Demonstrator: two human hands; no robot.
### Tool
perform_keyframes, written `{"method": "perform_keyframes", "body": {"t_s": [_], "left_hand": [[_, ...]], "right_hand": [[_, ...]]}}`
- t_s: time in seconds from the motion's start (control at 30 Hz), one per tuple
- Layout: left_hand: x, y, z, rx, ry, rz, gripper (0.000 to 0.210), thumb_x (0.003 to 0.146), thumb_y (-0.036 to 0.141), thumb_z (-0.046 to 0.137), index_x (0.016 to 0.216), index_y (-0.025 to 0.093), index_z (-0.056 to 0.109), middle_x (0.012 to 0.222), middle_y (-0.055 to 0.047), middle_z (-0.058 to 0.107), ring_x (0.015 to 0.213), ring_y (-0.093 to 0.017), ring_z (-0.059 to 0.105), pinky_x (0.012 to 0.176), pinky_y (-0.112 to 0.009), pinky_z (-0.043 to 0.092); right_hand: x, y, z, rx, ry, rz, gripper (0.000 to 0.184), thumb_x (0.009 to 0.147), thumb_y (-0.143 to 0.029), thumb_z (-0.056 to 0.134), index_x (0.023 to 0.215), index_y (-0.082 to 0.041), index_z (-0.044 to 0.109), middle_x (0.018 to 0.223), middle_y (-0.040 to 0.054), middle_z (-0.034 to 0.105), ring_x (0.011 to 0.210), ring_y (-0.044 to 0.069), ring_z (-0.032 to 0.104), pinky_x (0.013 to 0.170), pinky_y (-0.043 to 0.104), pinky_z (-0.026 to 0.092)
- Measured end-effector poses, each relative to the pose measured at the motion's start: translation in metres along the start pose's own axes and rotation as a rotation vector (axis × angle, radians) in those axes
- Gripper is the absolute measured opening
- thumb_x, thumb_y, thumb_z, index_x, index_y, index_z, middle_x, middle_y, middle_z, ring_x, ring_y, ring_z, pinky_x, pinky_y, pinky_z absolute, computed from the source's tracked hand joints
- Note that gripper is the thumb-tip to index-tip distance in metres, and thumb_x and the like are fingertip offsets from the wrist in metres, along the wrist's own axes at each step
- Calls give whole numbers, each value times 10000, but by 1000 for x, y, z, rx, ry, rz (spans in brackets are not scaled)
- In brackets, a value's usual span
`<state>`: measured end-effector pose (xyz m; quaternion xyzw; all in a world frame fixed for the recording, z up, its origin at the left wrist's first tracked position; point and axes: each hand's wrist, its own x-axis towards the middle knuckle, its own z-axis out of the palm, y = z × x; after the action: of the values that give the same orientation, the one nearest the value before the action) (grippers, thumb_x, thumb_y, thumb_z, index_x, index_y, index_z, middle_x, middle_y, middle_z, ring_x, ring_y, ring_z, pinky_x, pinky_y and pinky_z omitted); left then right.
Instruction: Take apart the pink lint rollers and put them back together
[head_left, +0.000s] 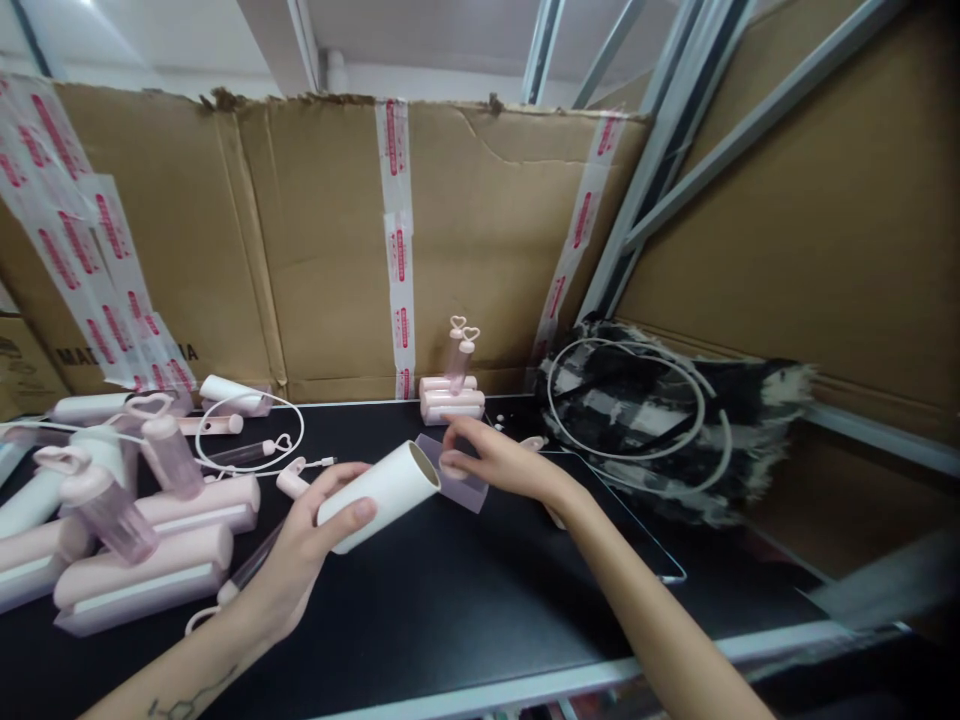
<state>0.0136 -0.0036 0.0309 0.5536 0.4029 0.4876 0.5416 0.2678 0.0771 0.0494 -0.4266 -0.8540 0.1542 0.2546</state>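
My left hand (319, 535) is wrapped round a white paper roll (379, 500), like a lint roller refill. The roll is tilted, its hollow brown core facing up and right. Just right of that open end, my right hand (491, 455) has thumb and fingers curled together at a translucent purple plastic cover (465, 488); the exact grip is partly hidden. A small pink handle piece (291, 478) lies behind my left hand. Under my left wrist, a translucent handle (251, 565) with a pink end shows in part.
Several pink rollers with upright heart-loop handles (142, 580) crowd the table's left side. Another pink set (452, 400) stands at the back by the cardboard wall (330, 250). White cable (300, 425) loops lie at left; a black-and-white bundle (637, 410) and metal frame are at right.
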Motion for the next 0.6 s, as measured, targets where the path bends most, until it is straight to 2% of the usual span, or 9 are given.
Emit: {"method": "perform_keyframes", "body": {"t_s": [0.1, 0.17, 0.23, 0.3, 0.4, 0.53, 0.6], "left_hand": [[0, -3, 3, 45, -55, -4, 464, 706, 338, 669, 1095, 183, 468, 1015, -59, 611, 936, -201, 582, 743, -265, 458], [0, -7, 5, 136, -55, 75, 514, 692, 295, 679, 1132, 187, 435, 1008, -62, 614, 922, -202, 590, 757, -281, 458], [0, -11, 6, 277, -49, 170, 522, 691, 244, 664, 1151, 201, 422, 1051, -59, 604, 943, -201, 586, 804, -298, 450], [1, -14, 6, 420, -71, 214, 458, 697, 222, 642, 1116, 210, 458, 1087, -52, 597, 981, -209, 575, 848, -320, 441], [3, -20, 6, 551, -130, 201, 353, 705, 270, 640, 1030, 210, 515, 1054, -38, 621, 996, -230, 569, 874, -354, 441], [7, -25, 5, 565, -165, 189, 386, 738, 343, 620, 1080, 205, 503, 1007, -39, 637, 944, -236, 592, 840, -367, 465], [8, -27, 5, 551, -180, 203, 411, 758, 357, 601, 1123, 207, 487, 1027, -44, 634, 954, -239, 592, 843, -374, 467]], "right_hand": [[-1, -25, 4, 438, 126, 31, 154, 887, -352, 459, 896, -211, 399, 926, 49, 615, 919, 192, 607, 771, 376, 502], [-3, -44, 11, 708, 113, 33, 163, 912, -376, 404, 898, -226, 343, 874, 27, 611, 812, 161, 621, 661, 317, 524], [-6, -60, 18, 826, 109, 10, 150, 932, -377, 349, 941, -227, 344, 850, 18, 594, 755, 141, 608, 631, 294, 525], [-12, -72, 24, 764, 139, -36, 179, 944, -358, 324, 1047, -221, 373, 943, 41, 573, 851, 141, 588, 743, 315, 515], [-19, -81, 28, 482, 100, -153, 276, 954, -301, 309, 1206, -218, 387, 1143, 81, 507, 1075, 153, 504, 946, 343, 414], [-21, -83, 34, 124, -22, -388, 335, 934, -275, 360, 1247, -176, 425, 1211, 119, 487, 1162, 194, 441, 988, 369, 372], [-19, -82, 37, 16, -34, -428, 359, 924, -271, 385, 1265, -165, 422, 1241, 128, 491, 1178, 205, 435, 986, 376, 376]]}}
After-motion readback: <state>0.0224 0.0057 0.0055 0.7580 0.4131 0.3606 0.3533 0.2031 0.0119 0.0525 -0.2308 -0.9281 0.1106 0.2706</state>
